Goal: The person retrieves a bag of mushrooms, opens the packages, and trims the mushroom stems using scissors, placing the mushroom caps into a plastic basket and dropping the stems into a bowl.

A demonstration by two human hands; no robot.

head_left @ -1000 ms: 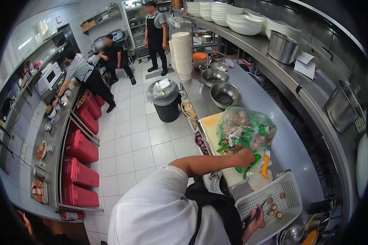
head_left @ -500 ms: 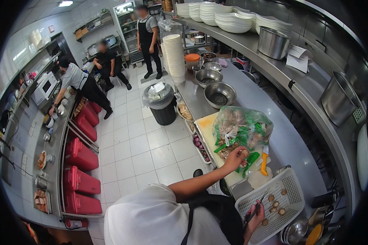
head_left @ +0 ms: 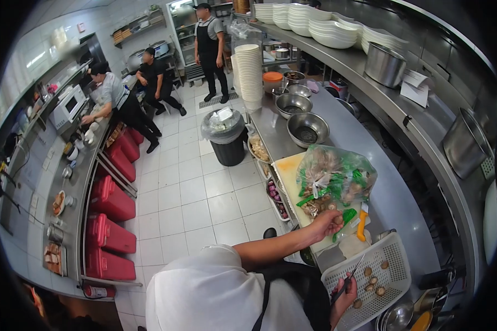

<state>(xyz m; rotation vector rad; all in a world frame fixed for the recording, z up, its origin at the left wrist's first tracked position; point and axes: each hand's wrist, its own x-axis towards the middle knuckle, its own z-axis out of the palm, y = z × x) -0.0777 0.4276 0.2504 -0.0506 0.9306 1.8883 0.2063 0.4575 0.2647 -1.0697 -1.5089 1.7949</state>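
My left hand (head_left: 330,222) is closed in a pinch on a brown mushroom (head_left: 338,219), mostly covered by the fingers. It is over the cutting board (head_left: 285,169), at the near edge of a clear-and-green plastic bag (head_left: 337,174) full of mushrooms. Loose mushrooms spill from the bag's opening. In my right hand (head_left: 345,295) is a pair of black-handled scissors (head_left: 358,265), blades pointing up and away. That hand is above the near side of a white perforated basket (head_left: 395,259), where several mushrooms (head_left: 373,280) lie.
A yellow-handled knife (head_left: 362,225) lies beside the bag. Metal bowls (head_left: 308,130) and stacked white containers (head_left: 248,71) stand farther along the counter. A black bin (head_left: 226,144) is on the floor. Three people are across the kitchen. Red lidded bins (head_left: 111,234) line the left counter.
The view has shifted, so the scene sits slightly right and lower. My left hand has drawn a little away from the bag with the mushroom. The scissors remain in my right hand.
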